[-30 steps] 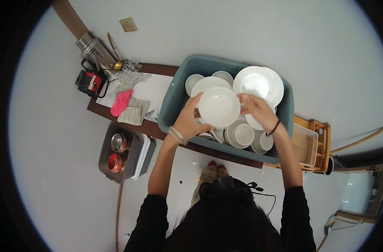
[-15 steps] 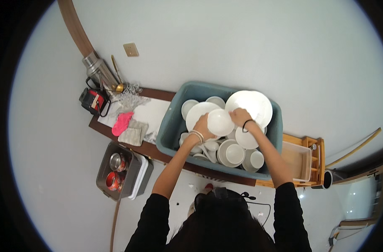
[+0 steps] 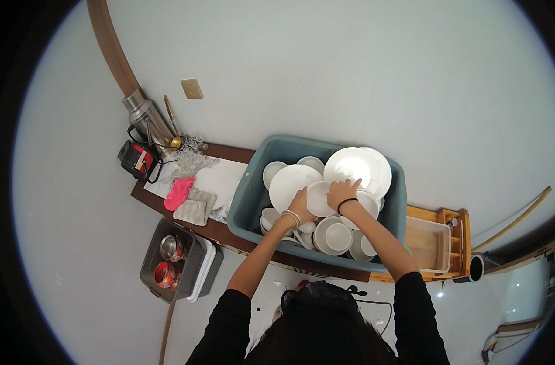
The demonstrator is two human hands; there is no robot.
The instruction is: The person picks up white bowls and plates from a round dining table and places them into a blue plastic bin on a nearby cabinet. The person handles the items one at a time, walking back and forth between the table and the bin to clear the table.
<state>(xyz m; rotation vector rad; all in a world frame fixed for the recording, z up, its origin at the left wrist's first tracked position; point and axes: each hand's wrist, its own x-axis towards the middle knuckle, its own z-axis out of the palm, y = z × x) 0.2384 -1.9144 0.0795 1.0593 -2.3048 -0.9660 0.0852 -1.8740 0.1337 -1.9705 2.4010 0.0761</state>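
Over a blue-grey plastic tub (image 3: 249,176) full of white crockery, my left hand (image 3: 300,207) is closed on the left side of a small white bowl (image 3: 317,199). My right hand (image 3: 341,193) is at the bowl's right rim, partly covering it, thumb side on the bowl and a couple of fingertips up against a big white plate (image 3: 352,165). Behind the bowl lies another white plate (image 3: 291,182). Stacked bowls (image 3: 337,236) and white spoons (image 3: 303,238) sit below my hands in the tub. Part of the crockery is hidden by my wrists.
Left of the tub, the table holds pink cloth (image 3: 179,193), grey cloth (image 3: 195,207), crumpled clear plastic (image 3: 191,163), a steel thermos (image 3: 147,117) and a black-and-red appliance (image 3: 136,159). A grey bin (image 3: 158,255) stands below. To the right is a wooden rack (image 3: 461,243) with a clear tray (image 3: 428,243).
The bowl has lowered toward the tub's contents. My right hand has shifted slightly left over its rim, with fingers extended more. The whole view has shifted a little.
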